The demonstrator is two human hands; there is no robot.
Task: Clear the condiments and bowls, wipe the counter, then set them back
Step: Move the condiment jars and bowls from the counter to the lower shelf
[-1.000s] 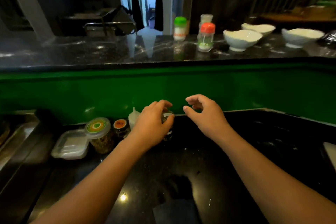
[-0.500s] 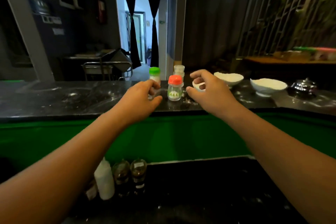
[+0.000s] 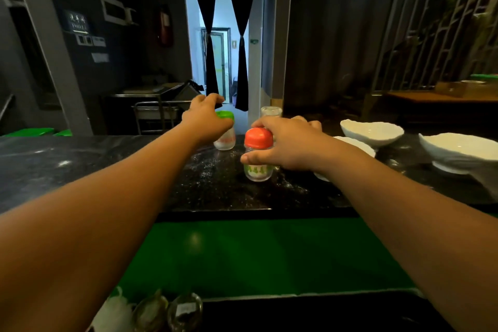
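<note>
On the raised black counter (image 3: 80,167) stand three condiment shakers. My right hand (image 3: 285,143) grips the red-capped shaker (image 3: 257,153), thumb on its glass body and fingers round its far side. My left hand (image 3: 206,118) curls over the green-capped shaker (image 3: 225,137), fingers round its cap. A third shaker with a clear cap (image 3: 270,111) stands behind, untouched. Three white bowls sit to the right: one (image 3: 372,131) at the back, one (image 3: 460,151) at far right, one (image 3: 358,145) partly hidden behind my right forearm.
White powder is scattered on the counter round the shakers. Below the green front panel (image 3: 256,256), the lower black counter holds a white squeeze bottle (image 3: 116,312) and two small jars (image 3: 167,312). A metal trolley (image 3: 153,113) stands beyond the counter.
Both hands have come up from the lower counter and reached forward to the raised counter. The right hand has closed round the red-capped shaker and the left has come over the green-capped one.
</note>
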